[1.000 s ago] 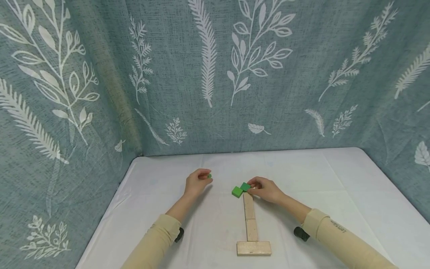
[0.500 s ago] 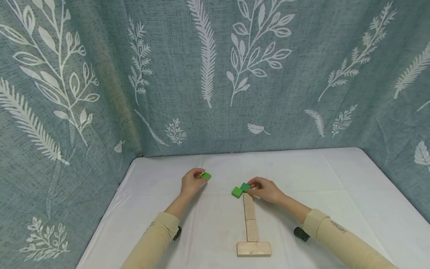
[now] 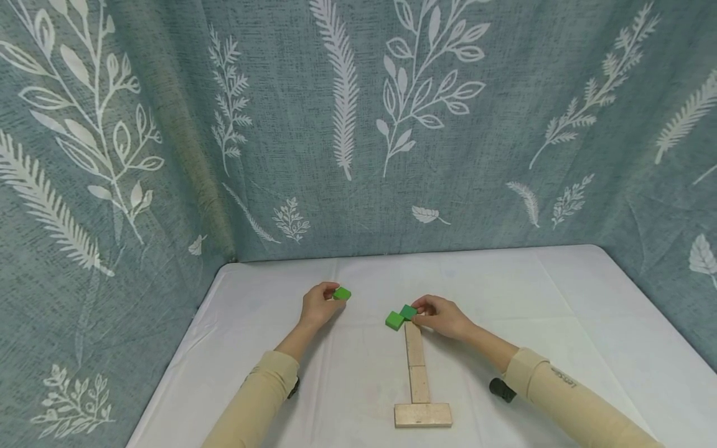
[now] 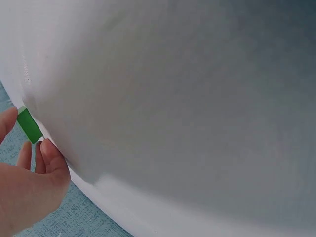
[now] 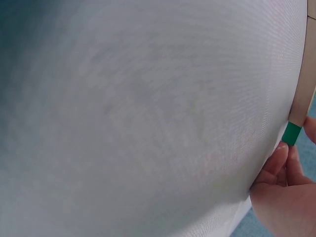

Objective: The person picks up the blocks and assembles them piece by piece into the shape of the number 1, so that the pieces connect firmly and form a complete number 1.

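Note:
My left hand (image 3: pixel 319 306) pinches a light green square block (image 3: pixel 342 293) between thumb and fingers, at the left of the table. In the left wrist view that green block (image 4: pixel 29 125) shows its edge. My right hand (image 3: pixel 445 316) holds a darker green block (image 3: pixel 408 312) by its right side, at the far end of a wooden column. The right wrist view shows the dark green block (image 5: pixel 292 134) against the end of the wood. Another light green block (image 3: pixel 394 320) lies flat beside it, corner to corner. Two wooden blocks (image 3: pixel 414 344) lie end to end below, meeting a crosswise wooden block (image 3: pixel 422 415).
A white cloth covers the table (image 3: pixel 347 386). Behind and at the sides hangs a blue-green leaf-patterned curtain (image 3: pixel 370 205). A small black device (image 3: pixel 501 390) sits under the right forearm; another dark piece (image 3: pixel 294 389) shows by the left sleeve.
My left hand has moved slightly left and turned its green block so that its flat face shows. The right hand and the laid-out blocks have stayed put.

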The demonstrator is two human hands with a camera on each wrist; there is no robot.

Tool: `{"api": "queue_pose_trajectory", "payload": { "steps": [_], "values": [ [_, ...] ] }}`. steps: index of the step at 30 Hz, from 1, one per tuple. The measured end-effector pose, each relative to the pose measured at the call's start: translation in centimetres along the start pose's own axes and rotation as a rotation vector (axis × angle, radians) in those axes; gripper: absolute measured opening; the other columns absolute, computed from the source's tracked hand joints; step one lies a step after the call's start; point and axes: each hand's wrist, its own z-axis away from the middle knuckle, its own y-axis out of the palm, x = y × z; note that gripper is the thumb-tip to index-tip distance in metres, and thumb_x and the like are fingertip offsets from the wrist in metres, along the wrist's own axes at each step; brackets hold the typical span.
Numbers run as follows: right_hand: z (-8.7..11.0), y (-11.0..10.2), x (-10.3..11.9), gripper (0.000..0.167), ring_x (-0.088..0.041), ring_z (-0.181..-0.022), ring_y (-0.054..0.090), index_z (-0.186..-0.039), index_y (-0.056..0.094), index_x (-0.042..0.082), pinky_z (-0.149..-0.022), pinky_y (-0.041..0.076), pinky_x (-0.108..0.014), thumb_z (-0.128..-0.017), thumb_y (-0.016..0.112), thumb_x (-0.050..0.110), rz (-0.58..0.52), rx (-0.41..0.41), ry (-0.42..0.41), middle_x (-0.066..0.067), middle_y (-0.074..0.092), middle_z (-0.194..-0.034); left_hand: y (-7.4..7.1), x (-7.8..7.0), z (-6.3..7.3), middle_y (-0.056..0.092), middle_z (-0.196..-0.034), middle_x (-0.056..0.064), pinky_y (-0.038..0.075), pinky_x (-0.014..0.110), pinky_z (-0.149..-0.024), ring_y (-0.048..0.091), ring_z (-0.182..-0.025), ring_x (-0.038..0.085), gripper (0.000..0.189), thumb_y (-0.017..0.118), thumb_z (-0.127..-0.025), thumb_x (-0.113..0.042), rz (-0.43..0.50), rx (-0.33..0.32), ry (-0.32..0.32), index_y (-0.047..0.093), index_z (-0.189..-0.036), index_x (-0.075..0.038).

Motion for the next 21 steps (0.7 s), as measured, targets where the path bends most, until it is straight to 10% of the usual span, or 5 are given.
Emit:
{"api": "queue_pose_trajectory", "payload": {
  "steps": [21],
  "values": [
    [-0.15, -0.06, -0.25, 0.031, -0.016, -0.077, 0.049, -0.115, 0.063, 0.0, -0.062, 0.042, -0.028, -0.091, 0.067, 0.018, -0.019, 0.007, -0.013, -0.002, 0.059, -0.092, 0.29, 0.11, -0.06, 0.064, -0.11, 0.019, 0.049, 0.039, -0.086, 0.057, -0.099, 0.028, 0.039, 0.072, -0.083, -0.005, -0.023, 0.004, 0.031, 0.063, -0.119, 0.005]
  ]
}}
